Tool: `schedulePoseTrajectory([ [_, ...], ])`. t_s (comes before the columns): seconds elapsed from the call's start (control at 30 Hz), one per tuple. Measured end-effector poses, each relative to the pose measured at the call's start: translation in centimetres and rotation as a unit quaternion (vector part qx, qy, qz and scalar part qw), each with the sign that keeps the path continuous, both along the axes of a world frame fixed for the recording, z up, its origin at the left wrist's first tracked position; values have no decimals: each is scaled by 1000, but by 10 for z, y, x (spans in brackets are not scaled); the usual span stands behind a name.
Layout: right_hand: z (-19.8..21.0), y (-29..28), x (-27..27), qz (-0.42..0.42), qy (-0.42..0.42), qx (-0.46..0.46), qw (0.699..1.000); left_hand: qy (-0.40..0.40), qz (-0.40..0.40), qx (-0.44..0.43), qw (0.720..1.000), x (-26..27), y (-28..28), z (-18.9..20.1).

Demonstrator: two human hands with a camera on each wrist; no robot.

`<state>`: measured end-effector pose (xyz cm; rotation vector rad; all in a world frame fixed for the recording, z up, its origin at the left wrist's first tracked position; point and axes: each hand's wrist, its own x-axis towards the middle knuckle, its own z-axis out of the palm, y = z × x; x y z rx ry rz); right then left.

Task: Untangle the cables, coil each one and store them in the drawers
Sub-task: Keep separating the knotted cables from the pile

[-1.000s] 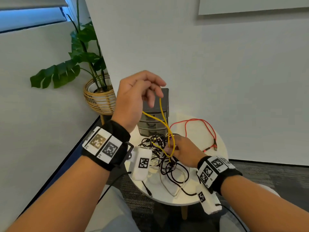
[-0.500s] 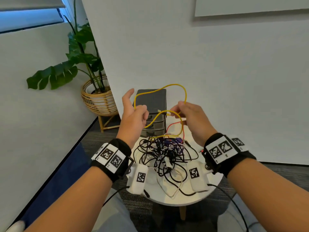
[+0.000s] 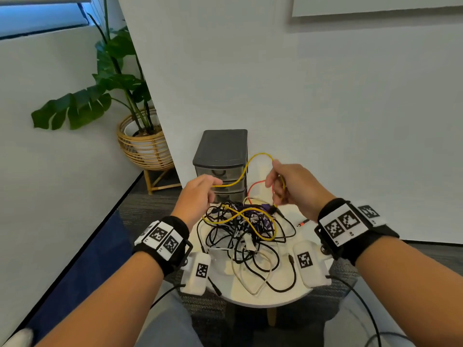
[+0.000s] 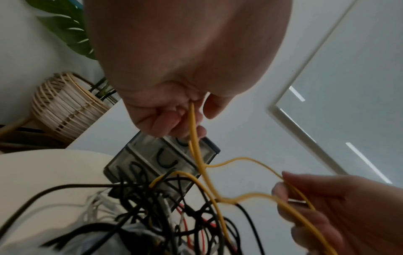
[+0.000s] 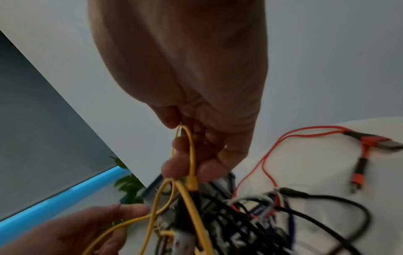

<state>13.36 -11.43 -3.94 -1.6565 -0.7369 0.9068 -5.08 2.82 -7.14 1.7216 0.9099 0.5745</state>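
On the round white bench (image 3: 263, 298) lies a knot of black and white cables (image 3: 240, 236). Above it, the left hand (image 3: 198, 194) and right hand (image 3: 293, 186) each pinch the thin yellow cable (image 3: 253, 160), its lower loop draped over the knot. Behind stand the dark grey three-drawer plastic unit (image 3: 220, 159) with a red cable (image 3: 253, 189) beside it, then a potted green plant in a rattan basket (image 3: 145, 146).

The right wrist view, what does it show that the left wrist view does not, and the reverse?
Only the right wrist view shows the red cable's plugs lying on the table, apart from the tangle. Only the left wrist view shows the drawer fronts with their handles and the plant basket. Both show the left hand and the right hand holding the yellow cable above the black cables.
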Motion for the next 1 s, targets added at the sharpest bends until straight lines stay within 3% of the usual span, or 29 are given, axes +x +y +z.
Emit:
schedulePoseTrajectory([
  [0.13, -32, -6, 0, 18, -7, -121, 992, 84, -4, 11, 996, -3, 3, -15],
  [0.3, -58, -9, 2, 40, -162, -243, 956, 164, -11, 47, 985, -5, 7, -25],
  [0.4, -63, -11, 1, 96, -237, -313, 915, 196, -21, 65, 978, -1, 13, -29],
  [0.5, -50, -11, 2, 159, -352, -375, 843, 255, -35, 111, 960, 5, 15, -33],
  [0.63, -28, 5, 15, 144, -442, -352, 812, 333, -30, 192, 923, 14, 16, -34],
  [0.77, -29, 38, 23, 174, -437, -217, 855, 348, -66, 167, 920, 27, 22, -36],
  [0.83, -34, 57, 23, 211, -433, -160, 862, 379, -107, 148, 907, 34, 26, -38],
  [0.93, -42, 79, 15, 266, -430, -137, 852, 392, -138, 134, 900, 42, 28, -44],
  [1.0, -52, 90, 9, 320, -435, -165, 826, 383, -151, 149, 899, 44, 30, -50],
])
